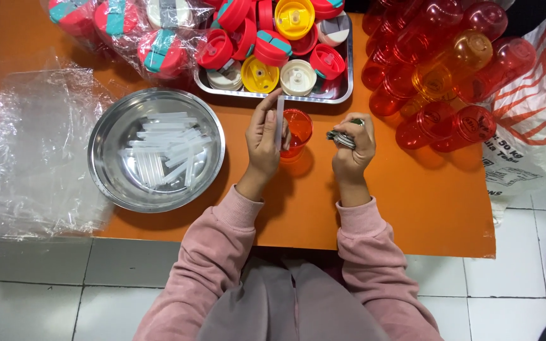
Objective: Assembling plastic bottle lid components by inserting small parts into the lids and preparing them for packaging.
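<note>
My left hand (263, 137) pinches a clear plastic straw (280, 122) upright, right beside a small red translucent cup (297, 131) standing on the orange table (412, 202). My right hand (353, 144) is closed around a small metal tool with a green handle (344, 136), just right of the cup. A round steel bowl (105, 126) at the left holds several more clear straws (162, 151). Both sleeves are pink.
A steel tray (342, 95) at the back holds several red, yellow and white lids (273, 47). Bagged lids (127, 28) lie at the back left. Red and orange translucent bottles (443, 63) pile at the right. Clear plastic sheeting (26, 145) covers the left. A striped sack (532, 107) hangs at the right edge.
</note>
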